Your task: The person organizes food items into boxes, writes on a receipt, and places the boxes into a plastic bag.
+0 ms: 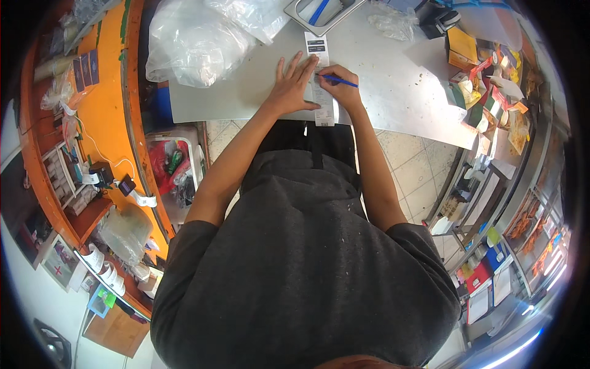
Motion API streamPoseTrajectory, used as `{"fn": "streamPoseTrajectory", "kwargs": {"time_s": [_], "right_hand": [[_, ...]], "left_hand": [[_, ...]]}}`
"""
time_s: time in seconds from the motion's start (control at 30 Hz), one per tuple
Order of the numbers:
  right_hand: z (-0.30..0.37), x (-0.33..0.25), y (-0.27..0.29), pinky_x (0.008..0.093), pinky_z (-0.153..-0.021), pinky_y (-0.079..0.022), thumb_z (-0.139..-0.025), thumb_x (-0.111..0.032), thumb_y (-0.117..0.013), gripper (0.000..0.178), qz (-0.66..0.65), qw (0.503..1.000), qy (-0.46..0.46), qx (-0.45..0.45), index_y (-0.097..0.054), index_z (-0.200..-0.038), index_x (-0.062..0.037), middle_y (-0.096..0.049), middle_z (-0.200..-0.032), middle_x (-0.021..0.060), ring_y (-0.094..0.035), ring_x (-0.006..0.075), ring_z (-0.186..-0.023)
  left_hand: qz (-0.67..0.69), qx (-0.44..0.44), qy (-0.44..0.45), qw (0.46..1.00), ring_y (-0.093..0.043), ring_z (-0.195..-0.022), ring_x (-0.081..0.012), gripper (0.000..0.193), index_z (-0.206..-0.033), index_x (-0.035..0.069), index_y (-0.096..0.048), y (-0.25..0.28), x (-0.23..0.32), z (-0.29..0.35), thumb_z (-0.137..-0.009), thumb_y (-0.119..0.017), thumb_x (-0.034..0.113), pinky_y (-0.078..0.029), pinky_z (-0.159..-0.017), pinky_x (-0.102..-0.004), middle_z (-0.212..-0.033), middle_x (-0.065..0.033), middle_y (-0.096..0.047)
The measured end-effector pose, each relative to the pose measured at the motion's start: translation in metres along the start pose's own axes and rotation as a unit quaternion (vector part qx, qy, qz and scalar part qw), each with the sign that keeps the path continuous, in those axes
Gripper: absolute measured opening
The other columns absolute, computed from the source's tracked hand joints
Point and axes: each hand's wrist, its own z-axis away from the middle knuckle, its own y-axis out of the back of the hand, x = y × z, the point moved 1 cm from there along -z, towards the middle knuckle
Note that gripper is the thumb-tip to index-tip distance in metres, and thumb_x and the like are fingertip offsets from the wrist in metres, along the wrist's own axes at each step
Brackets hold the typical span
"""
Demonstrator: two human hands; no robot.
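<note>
A long white paper receipt (pixel 323 115) lies lengthwise on the grey metal table, its lower end at the near edge. My left hand (pixel 290 86) rests flat with fingers spread, the fingertips and thumb on the receipt's left side. In my right hand (pixel 343 89) is a blue pen (pixel 345 82), gripped between thumb and fingers. Its tip end is over the middle of the receipt; whether it touches the paper I cannot tell.
Clear plastic bags (pixel 196 46) are heaped at the table's far left. Beyond the receipt stands a metal tray (pixel 326 27) with blue items inside. Packets and boxes (pixel 491 92) crowd the right side. An orange counter (pixel 110 92) runs along the left, with a bin (pixel 175 166) beside it.
</note>
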Motion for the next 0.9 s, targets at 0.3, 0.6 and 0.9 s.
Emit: {"fn": "streamPoseTrajectory", "kwargs": {"time_s": [0.3,0.6,0.9], "right_hand": [[-0.001,0.003,-0.004,0.0223,-0.069,-0.053,-0.078,-0.008,-0.078,0.015,0.061,0.998,-0.01,0.014,-0.073,-0.092,-0.0046,-0.073,-0.085,0.0024,-0.065,0.0071,-0.073],[0.005,-0.001,0.005,0.0232,-0.068,-0.053,-0.078,-0.009,-0.078,0.015,0.059,0.995,-0.042,0.067,-0.073,-0.091,-0.0048,-0.073,-0.083,0.0036,-0.064,0.008,-0.071],[0.011,0.004,0.005,0.0244,-0.068,-0.051,-0.078,-0.009,-0.078,0.014,0.075,0.995,-0.029,0.051,-0.072,-0.091,-0.0054,-0.071,-0.085,0.0043,-0.063,0.0091,-0.072]], "left_hand": [[0.012,-0.008,0.0,1.0,-0.007,-0.151,-0.0297,0.137,-0.157,0.012,-0.007,-0.005,-0.003,0.001,-0.055,-0.086,0.059,0.0,-0.118,-0.0622,-0.162,-0.0043,-0.023],[0.007,-0.024,0.009,1.0,-0.003,-0.152,-0.0296,0.138,-0.157,0.011,-0.006,-0.005,-0.004,-0.002,-0.055,-0.086,0.059,0.002,-0.117,-0.0622,-0.162,-0.0053,-0.02],[-0.003,-0.024,0.001,1.0,-0.003,-0.152,-0.0302,0.14,-0.157,0.011,-0.005,-0.01,-0.006,-0.001,-0.054,-0.084,0.063,0.003,-0.117,-0.0623,-0.163,-0.005,-0.017]]}}
